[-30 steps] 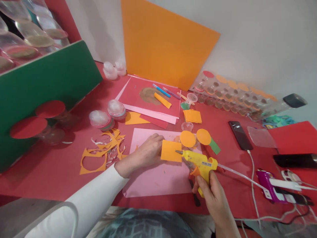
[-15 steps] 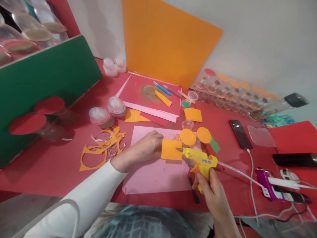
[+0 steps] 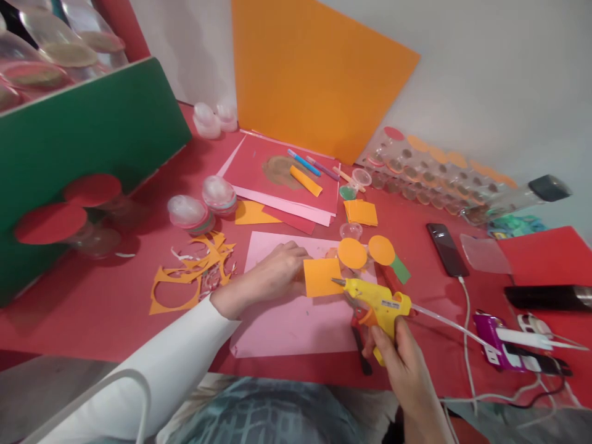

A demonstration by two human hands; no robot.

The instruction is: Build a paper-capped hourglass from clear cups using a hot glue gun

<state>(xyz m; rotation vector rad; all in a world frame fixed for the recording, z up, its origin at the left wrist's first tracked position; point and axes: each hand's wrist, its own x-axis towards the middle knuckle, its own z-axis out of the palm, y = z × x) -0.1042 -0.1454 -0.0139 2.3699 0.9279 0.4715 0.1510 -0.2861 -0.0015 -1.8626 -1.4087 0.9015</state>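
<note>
My right hand (image 3: 400, 357) is wrapped round a yellow hot glue gun (image 3: 377, 298), its metal nozzle pointing left over an orange paper square (image 3: 319, 277). The left edge of that square is at the fingers of my left hand (image 3: 282, 271), which are closed; what supports the square from below is hidden. Both hands are over a pink sheet (image 3: 287, 330). Just beyond the nozzle are two orange discs (image 3: 352, 253) on clear plastic pieces. A clear glue stick (image 3: 453, 320) trails from the back of the gun.
Orange paper scraps (image 3: 185, 280) lie at left, near stacked plastic cups (image 3: 187, 213). A green box (image 3: 92, 166) fills the far left. On the right are a phone (image 3: 446, 250) with a cable and a purple power strip (image 3: 493, 345). Orange squares (image 3: 361, 213) are stacked behind the discs.
The whole view has shifted slightly. The glue gun's nozzle stays over the orange square, and both hands keep nearly the same pose.
</note>
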